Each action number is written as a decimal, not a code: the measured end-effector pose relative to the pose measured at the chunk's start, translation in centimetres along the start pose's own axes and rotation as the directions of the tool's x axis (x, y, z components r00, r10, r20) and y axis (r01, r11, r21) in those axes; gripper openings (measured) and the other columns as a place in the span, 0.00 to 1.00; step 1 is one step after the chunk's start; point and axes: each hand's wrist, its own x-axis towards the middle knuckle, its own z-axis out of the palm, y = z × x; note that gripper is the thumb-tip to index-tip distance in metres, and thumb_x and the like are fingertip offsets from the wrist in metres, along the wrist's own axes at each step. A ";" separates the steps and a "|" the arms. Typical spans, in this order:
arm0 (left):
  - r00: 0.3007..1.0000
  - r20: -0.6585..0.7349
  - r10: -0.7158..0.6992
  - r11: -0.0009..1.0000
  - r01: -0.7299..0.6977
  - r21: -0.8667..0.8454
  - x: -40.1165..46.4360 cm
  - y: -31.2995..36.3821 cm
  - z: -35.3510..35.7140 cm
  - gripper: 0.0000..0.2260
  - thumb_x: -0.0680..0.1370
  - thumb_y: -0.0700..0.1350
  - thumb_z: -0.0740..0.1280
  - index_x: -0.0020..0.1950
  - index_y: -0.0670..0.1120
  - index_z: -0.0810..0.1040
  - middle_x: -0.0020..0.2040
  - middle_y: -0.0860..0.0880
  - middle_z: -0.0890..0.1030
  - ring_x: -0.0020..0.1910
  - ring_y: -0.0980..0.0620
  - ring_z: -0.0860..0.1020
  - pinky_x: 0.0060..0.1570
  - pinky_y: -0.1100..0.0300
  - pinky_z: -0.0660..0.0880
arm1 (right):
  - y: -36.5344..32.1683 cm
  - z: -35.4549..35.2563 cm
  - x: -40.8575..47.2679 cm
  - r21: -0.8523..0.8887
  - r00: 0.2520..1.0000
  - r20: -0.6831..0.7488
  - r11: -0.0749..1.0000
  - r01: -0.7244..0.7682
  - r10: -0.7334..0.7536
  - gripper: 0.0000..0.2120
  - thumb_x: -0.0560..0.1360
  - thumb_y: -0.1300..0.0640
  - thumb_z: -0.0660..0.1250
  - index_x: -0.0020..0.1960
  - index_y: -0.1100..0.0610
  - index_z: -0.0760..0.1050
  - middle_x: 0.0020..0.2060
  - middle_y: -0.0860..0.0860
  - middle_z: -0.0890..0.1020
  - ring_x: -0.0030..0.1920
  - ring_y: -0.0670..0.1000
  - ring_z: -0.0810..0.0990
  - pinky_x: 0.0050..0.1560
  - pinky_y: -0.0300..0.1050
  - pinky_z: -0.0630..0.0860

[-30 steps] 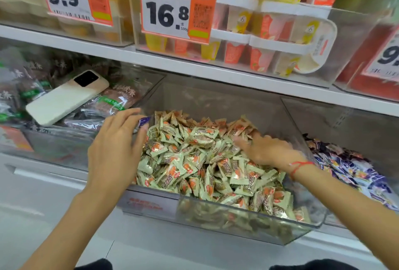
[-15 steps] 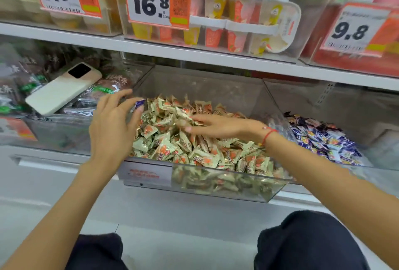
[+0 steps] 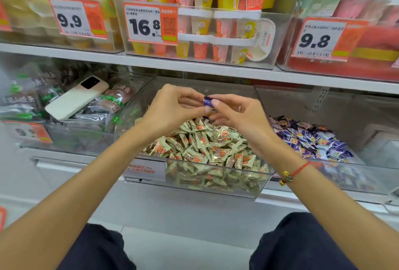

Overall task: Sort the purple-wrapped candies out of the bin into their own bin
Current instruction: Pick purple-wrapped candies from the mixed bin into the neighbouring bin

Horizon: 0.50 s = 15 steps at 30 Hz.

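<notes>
- White slab-shaped smartphone (image 3: 75, 99), lying on dark packets, left bin.
- Orange-and-white price tags (image 3: 151, 23), upper shelf.
- Stacked white-lidded dessert cups (image 3: 218, 23), far clear bin.

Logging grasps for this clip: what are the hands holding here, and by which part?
A single purple-wrapped candy, held above the middle bin. The left hand and right hand pinch it together at their fingertips, one from each side.

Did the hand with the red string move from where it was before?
Yes. The right hand rose out of the green candies and now pinches a purple candy above the middle bin, meeting the left hand.
</notes>
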 end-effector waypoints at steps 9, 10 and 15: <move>0.900 0.413 -0.140 0.890 -0.068 0.450 0.6 -5.5 1.1 0.19 0.79 0.50 0.65 0.69 0.50 0.72 0.69 0.52 0.72 0.68 0.55 0.70 0.66 0.58 0.67 | 4.4 -8.2 -2.2 -0.694 0.776 -0.274 0.675 0.250 -0.568 0.06 0.77 0.56 0.67 0.52 0.53 0.82 0.43 0.46 0.83 0.39 0.46 0.81 0.41 0.37 0.76; 0.863 0.466 -0.194 0.840 -0.100 0.534 0.4 -6.7 0.9 0.20 0.79 0.52 0.64 0.71 0.50 0.70 0.70 0.52 0.70 0.68 0.54 0.69 0.66 0.58 0.66 | 5.6 -10.4 -2.1 -0.791 0.751 -0.265 0.582 0.189 -0.605 0.07 0.78 0.56 0.66 0.53 0.54 0.82 0.45 0.48 0.83 0.40 0.48 0.80 0.41 0.40 0.76; 0.853 0.478 -0.211 0.836 -0.096 0.540 0.1 -8.0 0.2 0.16 0.80 0.48 0.63 0.69 0.54 0.72 0.68 0.52 0.73 0.66 0.52 0.71 0.63 0.55 0.69 | 9.5 -15.8 -0.8 -0.858 0.949 -0.105 0.455 -0.238 0.298 0.30 0.81 0.39 0.47 0.62 0.59 0.76 0.60 0.60 0.78 0.61 0.59 0.75 0.58 0.49 0.70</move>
